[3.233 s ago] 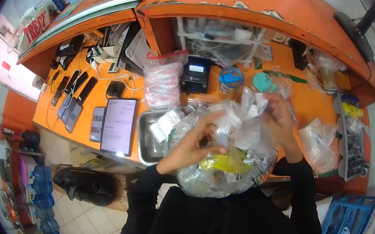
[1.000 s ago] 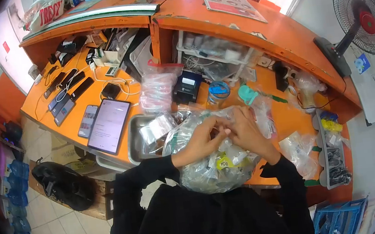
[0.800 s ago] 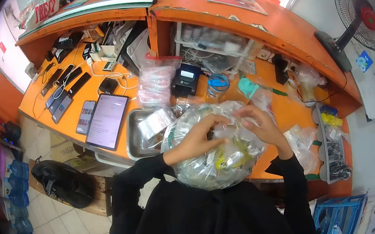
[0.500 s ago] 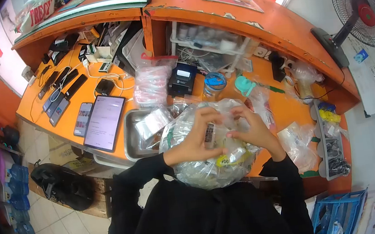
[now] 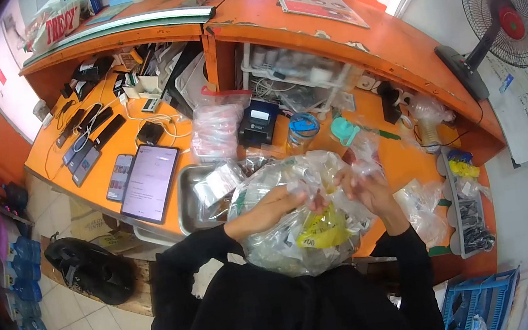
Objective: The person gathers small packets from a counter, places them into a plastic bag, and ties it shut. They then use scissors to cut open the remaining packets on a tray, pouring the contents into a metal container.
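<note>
A large, bulging clear plastic bag (image 5: pixel 274 249) sits in front of me at the desk's edge, against my lap. Yellow plastic with dark print (image 5: pixel 321 229) shows through or on its front side. My left hand (image 5: pixel 273 209) is closed, fingertips pinching the bag's gathered upper film near the middle. On the other side, my right hand (image 5: pixel 367 190) is closed on the same film, its fingers bent. The bag's contents look like smaller crumpled clear packets, hard to make out.
A metal tray (image 5: pixel 183 204) with small packets lies left of the bag, beside a tablet (image 5: pixel 149 182) and a phone (image 5: pixel 119 177). Behind stand a small black printer (image 5: pixel 259 123) and a blue-lidded jar (image 5: pixel 303 132). A grey bin (image 5: pixel 458 214) is right.
My hands have gone from spread fingers over the bag to pinching its upper film. The film is now drawn up between them, and more of the yellow plastic shows.
</note>
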Demonstrator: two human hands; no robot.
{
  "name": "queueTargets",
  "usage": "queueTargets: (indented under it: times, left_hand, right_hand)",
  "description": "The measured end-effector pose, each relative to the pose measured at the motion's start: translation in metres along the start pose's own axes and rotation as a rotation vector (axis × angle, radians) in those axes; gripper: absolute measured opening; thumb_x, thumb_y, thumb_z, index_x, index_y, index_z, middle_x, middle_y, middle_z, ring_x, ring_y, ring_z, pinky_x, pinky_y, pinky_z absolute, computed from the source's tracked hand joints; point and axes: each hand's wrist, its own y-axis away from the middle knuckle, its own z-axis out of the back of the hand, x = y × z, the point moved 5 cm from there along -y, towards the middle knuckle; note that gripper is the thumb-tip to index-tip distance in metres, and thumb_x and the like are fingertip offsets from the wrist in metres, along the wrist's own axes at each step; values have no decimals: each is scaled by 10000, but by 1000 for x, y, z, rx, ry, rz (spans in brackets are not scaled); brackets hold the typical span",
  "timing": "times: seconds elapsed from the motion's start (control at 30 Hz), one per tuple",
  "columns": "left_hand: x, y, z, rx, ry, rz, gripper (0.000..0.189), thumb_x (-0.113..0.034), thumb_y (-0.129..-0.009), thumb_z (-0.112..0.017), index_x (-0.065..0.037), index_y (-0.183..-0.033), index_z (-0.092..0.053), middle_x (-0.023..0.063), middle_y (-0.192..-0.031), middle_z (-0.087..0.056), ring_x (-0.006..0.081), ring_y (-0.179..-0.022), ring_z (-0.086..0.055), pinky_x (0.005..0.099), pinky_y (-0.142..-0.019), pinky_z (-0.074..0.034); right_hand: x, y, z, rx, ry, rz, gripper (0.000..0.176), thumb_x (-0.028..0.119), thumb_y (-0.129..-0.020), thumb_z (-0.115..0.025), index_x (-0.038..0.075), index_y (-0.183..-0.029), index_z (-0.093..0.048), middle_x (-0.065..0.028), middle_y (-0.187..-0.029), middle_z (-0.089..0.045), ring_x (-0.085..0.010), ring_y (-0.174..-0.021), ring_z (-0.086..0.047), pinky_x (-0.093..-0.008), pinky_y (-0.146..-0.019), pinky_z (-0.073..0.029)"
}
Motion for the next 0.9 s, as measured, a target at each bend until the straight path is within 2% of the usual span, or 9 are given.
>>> queueTargets:
  times: [0.13,0.2,0.37,0.47,0.53,0.63,0.77,0.8,0.9]
  left_hand:
    - [-14,15,14,-35,107,-84,323,-272,-866,-334,-12,-716,-451,76,-838,-502,129,-833,-449,255,-730,-337]
    - [-14,35,18,-104,-113,162,343,-289,-864,-337,-25,-662,-421,68,-809,-496,119,-798,-442,245,-724,-331]
    - [-14,50,26,-171,-205,312,382,-318,-861,-337,20,-843,-516,59,-850,-510,112,-834,-440,241,-762,-339]
    - [-36,25,21,-205,-134,147,439,-290,-835,-409,28,-1137,-375,129,-1099,-442,134,-1015,-384,270,-815,-343]
    - [-41,6,-7,-99,-353,53,465,-256,-813,-455,26,-1163,-336,147,-1146,-396,155,-1017,-390,279,-819,-346]
    - [-23,-18,-25,79,-665,-119,491,-210,-771,-532,37,-1145,-331,166,-1149,-374,200,-1004,-407,301,-804,-362]
    - [-32,-19,-22,86,-580,63,288,-230,-797,-498,27,-901,-419,89,-862,-427,176,-791,-502,273,-663,-418]
    - [-28,-16,-22,62,-345,262,248,-226,-816,-469,15,-846,-420,60,-778,-417,148,-727,-518,256,-628,-423]
    - [-19,-18,-17,-11,-208,181,188,-187,-846,-412,0,-860,-432,26,-750,-455,85,-651,-501,214,-603,-414]
  right_hand:
    - [24,7,-13,153,623,124,143,13,-656,-528,59,-788,-499,-25,-765,-352,-155,-776,-366,-286,-713,-278]
    - [24,19,1,154,1050,123,191,-26,-599,-542,58,-769,-527,-23,-765,-359,-156,-810,-349,-304,-747,-233]
    - [5,25,-2,166,1101,67,137,61,-608,-602,80,-736,-558,-20,-819,-459,-175,-781,-376,-290,-712,-283]
    - [28,16,-31,163,1146,284,171,117,-607,-626,127,-773,-592,-20,-917,-503,-176,-797,-371,-296,-710,-279]
    - [52,16,-69,17,1463,689,222,153,-618,-628,188,-837,-613,-39,-977,-516,-177,-844,-377,-321,-745,-290]
    - [57,7,-110,-53,1562,883,231,175,-631,-622,185,-862,-622,-46,-927,-533,-197,-873,-417,-333,-767,-331]
    - [58,-8,-75,-29,1141,324,257,116,-649,-627,86,-902,-598,-66,-923,-535,-209,-797,-511,-274,-690,-415]
    - [57,-6,-69,-41,1137,325,257,116,-649,-627,86,-902,-598,-66,-923,-535,-209,-797,-511,-274,-690,-415]
    - [53,-5,-73,24,1199,327,249,87,-652,-624,52,-896,-590,-59,-824,-558,-180,-757,-541,-251,-638,-426]
